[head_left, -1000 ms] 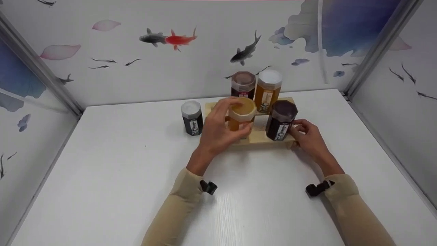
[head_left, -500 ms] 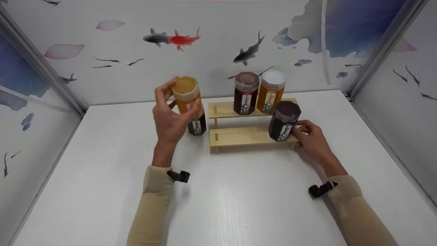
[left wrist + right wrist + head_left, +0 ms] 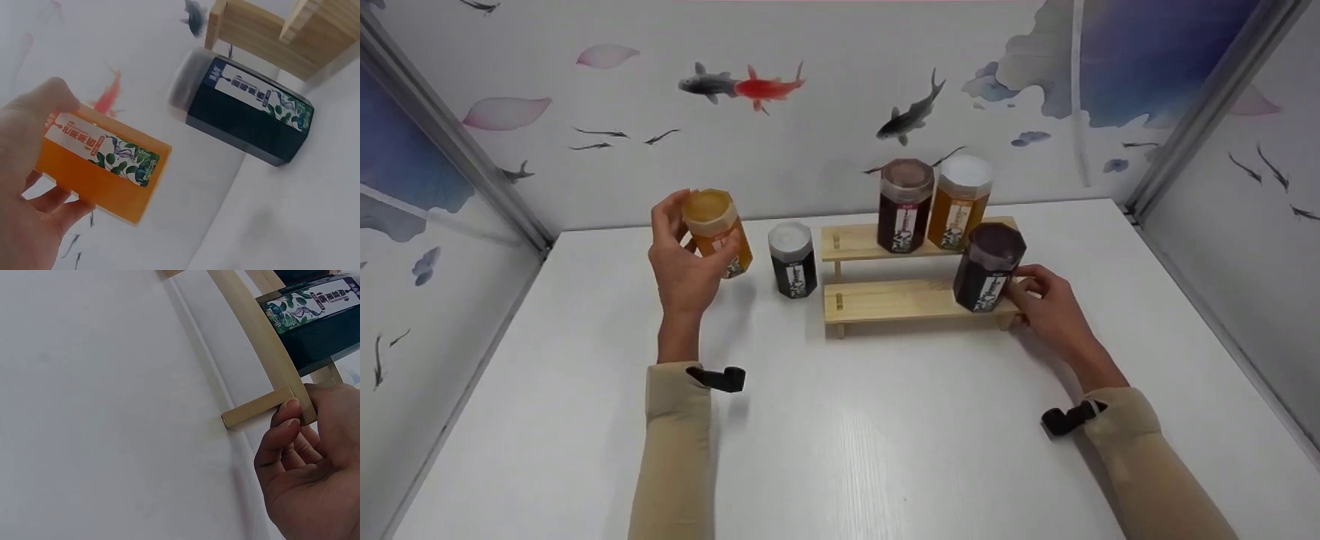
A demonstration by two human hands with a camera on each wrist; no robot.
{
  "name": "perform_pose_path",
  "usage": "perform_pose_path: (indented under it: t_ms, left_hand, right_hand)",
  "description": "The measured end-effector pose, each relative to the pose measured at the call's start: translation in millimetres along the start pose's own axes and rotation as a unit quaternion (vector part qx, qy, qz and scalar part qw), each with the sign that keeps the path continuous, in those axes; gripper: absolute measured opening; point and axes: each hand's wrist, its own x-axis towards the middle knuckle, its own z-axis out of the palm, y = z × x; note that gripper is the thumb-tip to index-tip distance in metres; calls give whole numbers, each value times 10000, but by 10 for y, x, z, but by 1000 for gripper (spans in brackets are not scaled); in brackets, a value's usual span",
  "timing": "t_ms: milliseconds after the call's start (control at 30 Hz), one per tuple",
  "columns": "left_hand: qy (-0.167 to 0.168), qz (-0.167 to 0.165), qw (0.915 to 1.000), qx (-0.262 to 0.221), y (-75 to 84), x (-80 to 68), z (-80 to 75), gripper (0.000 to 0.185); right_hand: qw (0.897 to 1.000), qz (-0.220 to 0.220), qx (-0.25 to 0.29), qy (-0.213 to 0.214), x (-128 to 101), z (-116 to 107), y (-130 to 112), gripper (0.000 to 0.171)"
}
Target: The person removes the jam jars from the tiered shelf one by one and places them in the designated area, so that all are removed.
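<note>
My left hand (image 3: 684,262) grips an orange jar (image 3: 718,233) with a yellowish lid, held above the table left of the rack; the same orange jar (image 3: 101,166) shows in the left wrist view with its label outward. A black jar (image 3: 793,259) with a white lid stands on the table beside it, seen too as the black jar (image 3: 247,112). My right hand (image 3: 1039,298) pinches the right end of the two-step wooden rack (image 3: 900,298), thumb on the rack's leg (image 3: 259,408). A dark jar (image 3: 988,266) stands on the lower step near that hand.
On the rack's upper step stand a dark red jar (image 3: 904,204) and an amber jar (image 3: 958,201) with a white lid. The white table (image 3: 885,435) is walled by fish-patterned panels at the back and both sides.
My left hand lifted the orange jar off the rack's lower step and carried it left, past the black jar, then lower. The right hand stayed on the rack's end.
</note>
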Motion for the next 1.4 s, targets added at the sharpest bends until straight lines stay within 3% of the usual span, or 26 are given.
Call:
perform_pose_path:
  t_ms: [200, 433, 700, 867, 1067, 1200, 1400]
  left_hand:
    - [-595, -89, 9979, 253, -242, -43, 55, 80]
    - [-1270, -273, 9911, 299, -385, -100, 73, 78]
    - [-1591, -240, 9865, 317, -442, -123, 113, 76]
    - [-1781, -414, 9827, 296, -441, -137, 124, 74]
    - [-1853, -569, 9808, 197, -454, -141, 126, 73]
    - [-1653, -483, 9845, 345, -410, -129, 135, 75]
    - [-1053, -218, 9915, 730, -44, -122, 265, 67]
  right_hand:
    - [10000, 21, 19, 22, -12, 1, -27, 52]
    - [10000, -24, -10, 57, -25, -3, -48, 52]
    - [10000, 28, 30, 18, -38, -9, -62, 54]
    - [10000, 68, -17, -3, -30, -16, -43, 56]
    - [10000, 35, 91, -10, -16, -16, -23, 54]
    - [9998, -7, 186, -21, -17, -4, -21, 51]
    - [9998, -12, 174, 8, -26, 7, -20, 52]
